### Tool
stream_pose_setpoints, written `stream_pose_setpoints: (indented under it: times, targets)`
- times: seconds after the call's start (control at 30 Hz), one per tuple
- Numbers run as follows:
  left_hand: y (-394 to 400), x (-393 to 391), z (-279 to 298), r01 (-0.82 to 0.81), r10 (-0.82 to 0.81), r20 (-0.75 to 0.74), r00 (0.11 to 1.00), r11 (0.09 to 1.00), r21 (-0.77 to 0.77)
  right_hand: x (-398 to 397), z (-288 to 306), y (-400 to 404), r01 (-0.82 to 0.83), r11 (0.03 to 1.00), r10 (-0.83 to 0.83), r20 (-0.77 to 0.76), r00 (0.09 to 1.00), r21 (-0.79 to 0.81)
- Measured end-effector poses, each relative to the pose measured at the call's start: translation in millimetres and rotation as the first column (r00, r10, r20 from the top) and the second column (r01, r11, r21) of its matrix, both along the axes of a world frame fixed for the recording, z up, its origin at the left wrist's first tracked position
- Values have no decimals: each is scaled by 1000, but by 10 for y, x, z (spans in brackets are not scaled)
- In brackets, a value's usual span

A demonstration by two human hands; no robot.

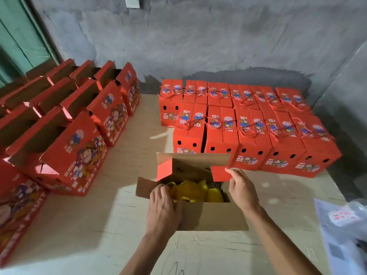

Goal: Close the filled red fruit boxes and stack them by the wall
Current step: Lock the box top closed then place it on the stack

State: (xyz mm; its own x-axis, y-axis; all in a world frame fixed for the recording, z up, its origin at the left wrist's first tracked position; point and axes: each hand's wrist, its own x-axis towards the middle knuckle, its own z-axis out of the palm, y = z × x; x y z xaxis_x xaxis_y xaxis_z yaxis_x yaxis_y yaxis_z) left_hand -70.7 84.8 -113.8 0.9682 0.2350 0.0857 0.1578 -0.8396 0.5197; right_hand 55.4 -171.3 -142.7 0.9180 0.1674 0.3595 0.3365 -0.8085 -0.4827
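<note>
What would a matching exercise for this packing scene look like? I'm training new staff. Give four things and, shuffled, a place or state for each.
Things:
1. closed red boxes
2. open red boxes
3. left hand
4. right hand

Places or states:
A. pinching a red side flap
B. rows on the left, tops open
C. by the wall, rope handles on top
D. resting on the yellow-netted fruit

Pairs: 1-C, 2-B, 3-D, 4-A

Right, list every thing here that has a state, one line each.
open box: flaps up, not closed
yellow-wrapped fruit: inside the open box
closed boxes: shut, in rows by the wall
left-side boxes: tops open
left hand: on the fruit
right hand: pinching the right flap
</note>
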Motion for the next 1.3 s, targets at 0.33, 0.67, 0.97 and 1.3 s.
stream_pose_setpoints:
  times: [0.33, 0.67, 0.97, 1.3]
  targets:
    - [326, 524, 70, 38, -51, -96, 994, 991, -127, -73, -163, 46, 137, 982, -132, -48, 990, 128]
    - [466, 535, -90, -114, 160, 143, 977, 951, -289, -59, -163, -47, 10, 977, 9, -90, 996, 212]
    - [430, 617, -158, -36, 27, 54, 998, 984, 172, -23, -20, -139, -124, 992, 107, -348, 932, -28]
    - [397, 1188, -67, 259, -244, -170, 955, 963, 73, 100, 62, 63, -3, 913, -55, -129, 990, -409]
